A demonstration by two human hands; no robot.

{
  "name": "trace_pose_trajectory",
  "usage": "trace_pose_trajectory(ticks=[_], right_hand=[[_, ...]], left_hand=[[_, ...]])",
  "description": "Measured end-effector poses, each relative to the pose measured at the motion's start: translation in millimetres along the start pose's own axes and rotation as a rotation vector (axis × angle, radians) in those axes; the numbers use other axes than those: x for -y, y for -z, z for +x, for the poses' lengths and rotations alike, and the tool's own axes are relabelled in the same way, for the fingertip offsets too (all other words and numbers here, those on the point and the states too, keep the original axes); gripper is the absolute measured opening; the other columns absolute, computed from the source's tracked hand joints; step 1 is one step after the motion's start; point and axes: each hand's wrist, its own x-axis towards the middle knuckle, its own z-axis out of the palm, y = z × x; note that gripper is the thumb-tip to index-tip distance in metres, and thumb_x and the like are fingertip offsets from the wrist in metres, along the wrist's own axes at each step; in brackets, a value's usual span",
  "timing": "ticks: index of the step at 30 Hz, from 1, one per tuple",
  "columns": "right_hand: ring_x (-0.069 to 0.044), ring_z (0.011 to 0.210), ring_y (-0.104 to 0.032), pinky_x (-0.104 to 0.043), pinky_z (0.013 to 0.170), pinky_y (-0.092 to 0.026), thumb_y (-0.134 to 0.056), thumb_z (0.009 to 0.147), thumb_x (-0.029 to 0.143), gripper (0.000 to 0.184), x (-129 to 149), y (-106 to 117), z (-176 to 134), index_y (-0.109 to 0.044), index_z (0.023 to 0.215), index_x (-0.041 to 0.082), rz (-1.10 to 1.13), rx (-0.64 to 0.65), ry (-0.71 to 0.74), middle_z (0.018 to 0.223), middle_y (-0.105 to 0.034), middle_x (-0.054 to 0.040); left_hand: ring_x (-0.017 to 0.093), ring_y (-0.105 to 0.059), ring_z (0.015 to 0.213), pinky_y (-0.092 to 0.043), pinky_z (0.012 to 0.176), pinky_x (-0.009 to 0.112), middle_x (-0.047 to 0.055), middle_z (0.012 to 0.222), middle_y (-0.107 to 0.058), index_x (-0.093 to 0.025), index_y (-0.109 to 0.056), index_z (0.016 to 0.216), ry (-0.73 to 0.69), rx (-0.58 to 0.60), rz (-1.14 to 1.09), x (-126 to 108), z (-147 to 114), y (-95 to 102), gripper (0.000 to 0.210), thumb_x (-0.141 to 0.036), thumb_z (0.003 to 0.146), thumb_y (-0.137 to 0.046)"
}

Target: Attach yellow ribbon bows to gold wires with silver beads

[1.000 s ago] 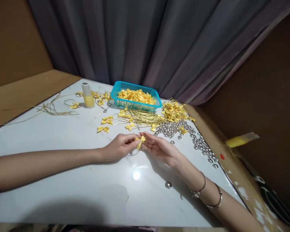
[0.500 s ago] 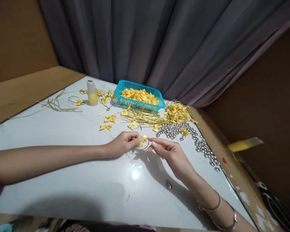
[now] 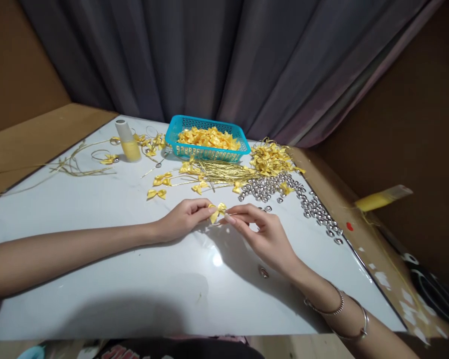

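Observation:
Between finger and thumb, my left hand (image 3: 185, 217) pinches one side of a yellow ribbon bow (image 3: 218, 211) above the white table. My right hand (image 3: 265, 237) is at the bow's other side, thumb and fingertips closed together on a thin gold cord (image 3: 222, 223) that comes from the bow. Much of the cord is hidden by the fingers. A single silver bead (image 3: 263, 271) lies under my right wrist. Just beyond my hands are several loose bows (image 3: 156, 194) and a bundle of gold cords (image 3: 226, 173).
A blue basket (image 3: 208, 151) of yellow bows stands at the back. Right of it are a pile of corded bows (image 3: 271, 158) and scattered silver beads (image 3: 264, 187). A yellow thread spool (image 3: 129, 144) stands at back left; another spool (image 3: 381, 198) and black-handled scissors (image 3: 434, 291) are at right.
The view has shifted slightly. My right fingers have closed in at the bow, and the cord loop that hung below it shows far less. My left hand keeps its pinch.

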Motion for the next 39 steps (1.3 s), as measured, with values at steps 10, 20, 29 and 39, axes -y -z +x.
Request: trace_pose_trajectory(ticks=[10,20,29,39], right_hand=[[-0.025,0.097,-0.045,-0.037,0.075,-0.029,-0.055,0.087,0.02,0.01,-3,0,-7,-0.063,0.081,0.021,-0.585,-0.12,0.312,0.096,-0.061,-0.0062],[-0.011,0.052,-0.044,-0.025,0.054,-0.032,-0.045,0.09,0.023,0.019,-6,-4,-5,-0.053,0.074,0.017,-0.347,0.068,0.13,0.059,-0.051,0.0006],[-0.009,0.043,-0.037,-0.023,0.047,-0.028,-0.042,0.089,0.026,0.019,-6,-6,-5,-0.049,0.073,0.018,-0.283,0.132,0.059,0.05,-0.046,0.0043],[-0.01,0.046,-0.049,-0.024,0.049,-0.033,-0.039,0.09,0.027,0.024,-7,-11,-8,-0.055,0.075,0.017,-0.29,0.15,0.021,0.059,-0.06,-0.0011]], left_hand=[[0.008,-0.031,0.052,-0.025,0.05,0.023,-0.005,0.057,-0.035,-0.014,-0.05,0.069,0.017,0.013,-0.028,0,-1,-0.1,0.031,-0.039,0.086,-0.047],[0.009,-0.032,0.053,-0.026,0.051,0.024,-0.005,0.057,-0.036,-0.015,-0.051,0.067,-0.002,0.008,0.018,-3,-1,0.2,0.03,-0.038,0.086,-0.046],[0.009,-0.032,0.054,-0.027,0.051,0.023,-0.004,0.058,-0.036,-0.014,-0.05,0.068,0.002,0.015,0.039,-2,0,0.2,0.031,-0.038,0.087,-0.046],[0.008,-0.031,0.052,-0.026,0.049,0.023,-0.005,0.058,-0.036,-0.014,-0.05,0.067,0.009,0.007,0.022,-2,-2,-0.1,0.031,-0.039,0.086,-0.046]])
